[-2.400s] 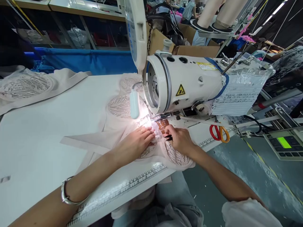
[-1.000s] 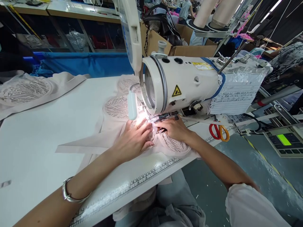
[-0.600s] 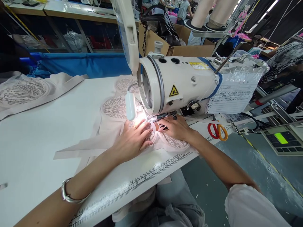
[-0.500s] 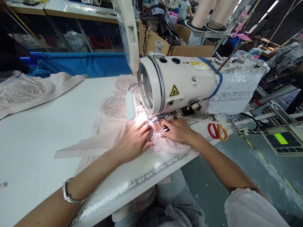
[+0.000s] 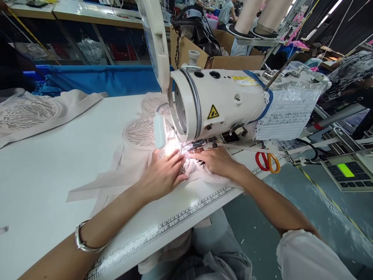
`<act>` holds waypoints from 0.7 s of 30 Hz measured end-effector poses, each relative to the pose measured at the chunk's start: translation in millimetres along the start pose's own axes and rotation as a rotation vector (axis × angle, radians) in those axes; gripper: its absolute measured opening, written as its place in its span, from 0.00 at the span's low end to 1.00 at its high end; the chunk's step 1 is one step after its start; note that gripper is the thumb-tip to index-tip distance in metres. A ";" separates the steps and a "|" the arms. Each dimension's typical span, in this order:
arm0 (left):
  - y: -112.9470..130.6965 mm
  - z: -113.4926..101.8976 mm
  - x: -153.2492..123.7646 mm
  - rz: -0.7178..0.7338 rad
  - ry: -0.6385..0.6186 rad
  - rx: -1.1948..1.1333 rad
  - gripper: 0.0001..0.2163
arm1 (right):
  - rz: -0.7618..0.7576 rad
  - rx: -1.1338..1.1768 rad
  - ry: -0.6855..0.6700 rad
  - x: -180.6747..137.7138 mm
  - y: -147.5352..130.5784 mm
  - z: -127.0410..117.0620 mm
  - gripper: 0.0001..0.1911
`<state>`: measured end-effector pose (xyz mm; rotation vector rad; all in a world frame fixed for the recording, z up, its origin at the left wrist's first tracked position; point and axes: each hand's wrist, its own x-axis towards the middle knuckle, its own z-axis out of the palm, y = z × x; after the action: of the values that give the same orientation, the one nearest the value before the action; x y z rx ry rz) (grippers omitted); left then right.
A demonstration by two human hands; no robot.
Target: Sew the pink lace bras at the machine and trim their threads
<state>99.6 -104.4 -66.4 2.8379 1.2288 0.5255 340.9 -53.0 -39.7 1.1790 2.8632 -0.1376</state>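
Observation:
My left hand [image 5: 161, 171] lies flat with fingers spread on a pale pink lace bra piece [image 5: 140, 133], just left of the lit needle area. My right hand [image 5: 217, 161] reaches to the presser foot from the right, fingertips on the fabric. A small dark pointed tool [image 5: 201, 162] shows under its fingers, apparently held in the palm; its kind is mostly hidden. Above both hands is the white sewing machine [image 5: 224, 99]. The needle itself is lost in the lamp's glare. A narrow pale strip [image 5: 250, 148] runs from the right into the metal guide [image 5: 199, 144].
Red-and-orange-handled scissors [image 5: 267, 161] lie at the table's right edge. A printed ruler [image 5: 177, 221] follows the front edge. Another lace piece [image 5: 35, 111] rests at the left. A cardboard box [image 5: 237, 62] with a black bag stands behind the machine; a control panel [image 5: 349, 173] is at right.
My right hand has shifted left toward the presser foot, its fingers now stretched further out. My left hand stays almost in place on the fabric.

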 end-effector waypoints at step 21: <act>-1.9 3.1 2.0 -0.057 -0.023 -0.037 0.21 | -0.140 -0.021 0.191 2.8 14.9 13.1 0.30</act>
<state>100.4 -101.2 -69.0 2.7610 1.2781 0.5075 349.4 -41.8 -54.0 1.0401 3.1042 0.0016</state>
